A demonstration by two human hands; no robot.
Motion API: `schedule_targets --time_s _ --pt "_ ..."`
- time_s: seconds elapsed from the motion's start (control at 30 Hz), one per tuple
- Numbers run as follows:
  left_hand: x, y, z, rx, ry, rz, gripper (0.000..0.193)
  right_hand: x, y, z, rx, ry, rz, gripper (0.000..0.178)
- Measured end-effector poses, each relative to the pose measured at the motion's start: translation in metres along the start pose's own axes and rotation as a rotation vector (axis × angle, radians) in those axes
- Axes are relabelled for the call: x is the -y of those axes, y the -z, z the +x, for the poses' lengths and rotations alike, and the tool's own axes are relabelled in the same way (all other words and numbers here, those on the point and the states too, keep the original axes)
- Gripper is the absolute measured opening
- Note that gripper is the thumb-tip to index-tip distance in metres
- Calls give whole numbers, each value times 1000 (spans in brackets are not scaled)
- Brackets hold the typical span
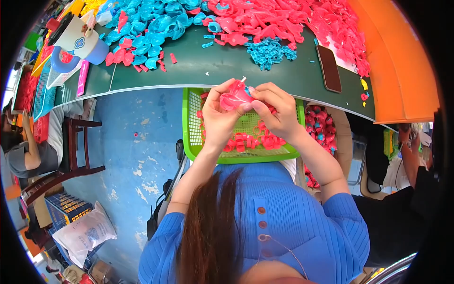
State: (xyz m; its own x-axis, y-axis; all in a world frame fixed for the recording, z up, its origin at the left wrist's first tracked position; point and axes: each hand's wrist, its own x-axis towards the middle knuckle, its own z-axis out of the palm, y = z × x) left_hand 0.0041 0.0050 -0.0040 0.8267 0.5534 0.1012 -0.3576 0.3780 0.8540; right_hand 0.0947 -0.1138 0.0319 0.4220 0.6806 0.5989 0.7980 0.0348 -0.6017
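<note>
My left hand (218, 116) is closed on a pink molded plastic part (235, 98), held up near the table's front edge. A short white pin sticks up from its top. My right hand (278, 108) pinches the part's right side, where a small blue plastic piece (248, 90) shows between the fingers. Just below both hands is a green plastic basket (189, 137) with several pink ring-like pieces (246, 142) in it. Beyond them on the green table (179, 66) lies a small heap of blue clips (269, 53).
Large piles of blue shells (158, 26) and pink parts (269, 19) cover the table's far side. A dark phone (328, 68) lies at right, beside an orange panel (397, 57). A white and blue jug (78, 45) stands at left. A wooden chair (75, 146) and another person (28, 151) are farther left.
</note>
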Motion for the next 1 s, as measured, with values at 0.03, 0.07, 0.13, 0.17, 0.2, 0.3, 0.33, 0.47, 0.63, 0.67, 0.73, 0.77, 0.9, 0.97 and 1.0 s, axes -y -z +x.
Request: schedule_targets --time_s 0.03,0.07,0.13,0.17,0.2,0.3,0.33,0.47,0.63,0.67,0.73,0.77,0.9,0.97,1.0 --pt "-2 0 1 -4 29 -44 55 0 -2 3 5 3 1 15" --pt "-4 1 3 -7 58 -88 55 0 -4 7 14 1 -14 15" --pt "0 9 8 -31 23 -135 54 -1 -9 17 27 3 -26 15" --pt "1 14 10 -52 -9 -180 53 -3 -11 25 55 58 -43 14" --pt "-1 18 12 -58 -14 -179 53 -7 -13 33 83 113 -58 13" --pt "-8 29 19 -154 -20 -136 51 -25 -14 65 231 116 -14 13" --pt "-11 30 20 -161 -23 -133 51 -33 -18 77 234 120 -7 13" --pt "-15 35 24 -221 -13 -137 51 -81 -39 133 -1 107 -503 19" --pt "-16 40 28 -235 -28 -145 49 -125 -65 165 63 180 -860 21" --pt "-17 43 28 -229 -31 -114 48 -130 -64 169 66 181 -859 21" --pt "-20 47 30 -231 -34 -86 47 -135 -60 176 57 78 -725 21" --pt "-21 48 31 -226 -36 -93 47 -134 -57 179 64 80 -721 21" --pt "-19 48 37 -193 -37 -120 45 -132 -38 186 -90 -80 -316 17" --pt "-20 44 39 -183 -26 -128 45 -125 -27 183 -85 -266 59 18" --pt "-21 42 41 -177 -20 -135 46 -117 -24 178 -86 -270 60 18"
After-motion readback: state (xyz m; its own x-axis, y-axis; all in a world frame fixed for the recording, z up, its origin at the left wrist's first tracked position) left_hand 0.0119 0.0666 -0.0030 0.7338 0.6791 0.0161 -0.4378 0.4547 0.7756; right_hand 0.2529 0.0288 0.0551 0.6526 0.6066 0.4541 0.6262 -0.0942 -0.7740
